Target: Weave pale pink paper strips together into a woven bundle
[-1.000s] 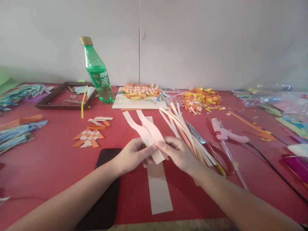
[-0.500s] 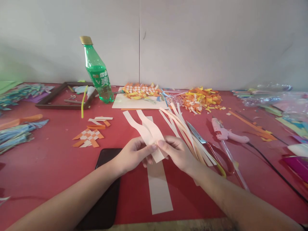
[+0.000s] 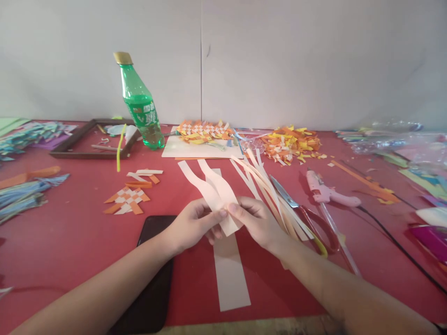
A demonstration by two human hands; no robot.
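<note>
Two curved white paper strips (image 3: 214,188) join near their lower end, where both hands pinch them. My left hand (image 3: 195,223) is closed on the strips from the left, its thumb on the front. From the right, my right hand (image 3: 256,221) grips them with thumb and fingers, close to the left thumb. Beneath them a wider white strip (image 3: 231,279) lies flat on the red table (image 3: 87,260). Loose cream and white strips (image 3: 272,195) spread out behind my right hand. A small orange-and-white woven piece (image 3: 127,200) sits to the left.
Scissors (image 3: 284,191) and a pink glue gun (image 3: 330,193) with a cord lie at the right. A dark phone-like slab (image 3: 150,288) is under my left forearm. Farther back are a green bottle (image 3: 143,109), a dark frame (image 3: 59,152) and orange-yellow paper pieces (image 3: 293,144).
The view has shifted very slightly. Both hands keep the same hold on the strips, with no other visible movement.
</note>
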